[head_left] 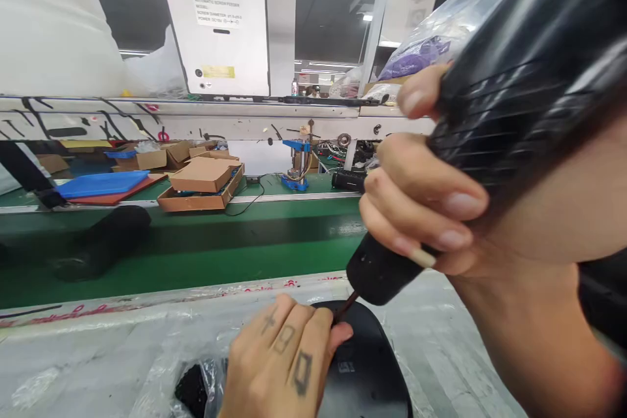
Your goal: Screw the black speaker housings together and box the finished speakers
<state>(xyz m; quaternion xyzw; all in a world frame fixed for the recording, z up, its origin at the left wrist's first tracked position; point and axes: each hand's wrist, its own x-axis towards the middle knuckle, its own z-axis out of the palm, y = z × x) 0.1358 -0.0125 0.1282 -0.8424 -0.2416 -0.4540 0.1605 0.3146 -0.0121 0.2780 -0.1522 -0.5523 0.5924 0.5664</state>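
Black ribbed electric screwdriver (509,98) lies nearest the camera, filling the upper right of the view and angled down toward the worktop. Right hand (421,202): fingers (421,186) closed firmly around the driver's dark, rough-textured grip (377,271). Its thin dark bit (347,307) reaches down to a black oval plastic housing (367,372), meeting it just beside the left hand (277,366). Left hand: fingers (294,333) held close together and laid over the housing, pinning it in place. Housing rests on clear plastic sheeting (83,366) covering the worktop, directly beneath the left fingers. Status: bit stands at the housing; any screw under its tip, and the count of screws fitted, are hidden by the left fingers. Well beyond the fingers, across a green conveyor belt (196,258), stand a cardboard box (200,186) and a blue tray (102,183).
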